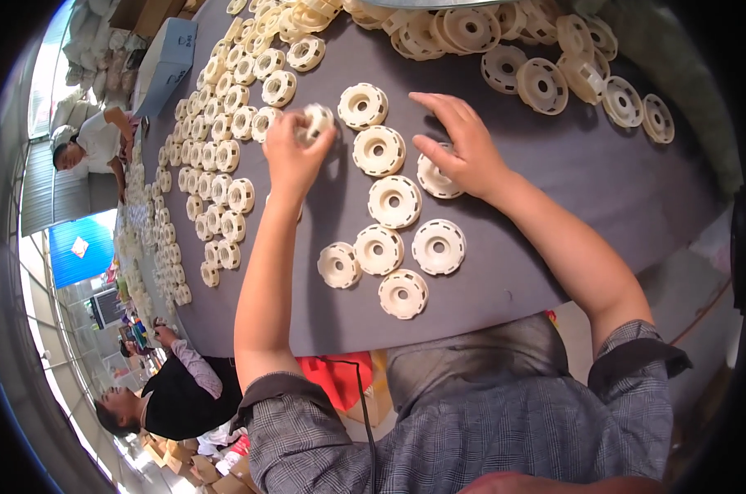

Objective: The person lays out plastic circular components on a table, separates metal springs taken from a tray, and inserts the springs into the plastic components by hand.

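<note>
My left hand point(294, 156) is closed on a small cream plastic ring point(317, 123), raised over the table and slightly blurred. My right hand point(470, 152) has its fingers and thumb apart and holds nothing. Partly under its thumb lies a cream plastic disc point(435, 174); whether they touch I cannot tell. Between and below my hands several similar round discs with centre holes and notched rims lie flat, among them a top disc point(362, 106), a middle disc point(394, 202) and a bottom disc point(403, 294). Another piece is mostly hidden behind my left forearm.
Rows of cream rings point(220, 156) cover the left of the grey table point(488, 280). Loose wider discs point(542, 86) are heaped at the far right. A blue-grey box point(165, 66) stands at the far left. Two other people point(188, 391) point(101, 144) sit along the left side.
</note>
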`<state>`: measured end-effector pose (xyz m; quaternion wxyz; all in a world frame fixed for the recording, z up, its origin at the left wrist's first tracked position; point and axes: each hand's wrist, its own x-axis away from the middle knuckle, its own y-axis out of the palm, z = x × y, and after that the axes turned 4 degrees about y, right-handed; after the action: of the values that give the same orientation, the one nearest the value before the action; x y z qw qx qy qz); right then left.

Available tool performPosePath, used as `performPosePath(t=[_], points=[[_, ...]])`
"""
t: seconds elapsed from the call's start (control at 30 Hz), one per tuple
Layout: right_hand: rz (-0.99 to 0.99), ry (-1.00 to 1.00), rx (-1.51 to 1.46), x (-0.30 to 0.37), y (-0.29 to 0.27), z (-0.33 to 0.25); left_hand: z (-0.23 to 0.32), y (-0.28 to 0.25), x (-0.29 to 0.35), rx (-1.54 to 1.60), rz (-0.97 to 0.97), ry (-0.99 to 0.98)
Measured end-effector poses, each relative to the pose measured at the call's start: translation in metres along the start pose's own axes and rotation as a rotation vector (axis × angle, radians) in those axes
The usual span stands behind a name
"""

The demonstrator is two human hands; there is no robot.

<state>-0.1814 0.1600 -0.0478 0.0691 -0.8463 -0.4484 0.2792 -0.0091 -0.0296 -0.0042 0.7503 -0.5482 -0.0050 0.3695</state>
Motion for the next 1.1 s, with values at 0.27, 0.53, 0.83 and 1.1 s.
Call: performPosePath(t=[0.27, 0.53, 0.83, 1.1], points=[[0.057, 0.135, -0.216, 0.0, 0.004, -0.001, 0.044, 0.023, -0.003, -0.17, -0.285, 0.196], [0.063, 0.162, -0.218, -0.002, -0.005, -0.001, 0.004, 0.025, -0.062, 0.174, -0.288, 0.164], [0.041, 0.211, -0.237, -0.001, -0.005, -0.003, -0.068, 0.072, -0.187, 0.155, 0.154, -0.582], [0.037, 0.239, -0.233, -0.004, -0.006, 0.001, -0.038, 0.066, -0.187, -0.292, 0.048, -0.435]])
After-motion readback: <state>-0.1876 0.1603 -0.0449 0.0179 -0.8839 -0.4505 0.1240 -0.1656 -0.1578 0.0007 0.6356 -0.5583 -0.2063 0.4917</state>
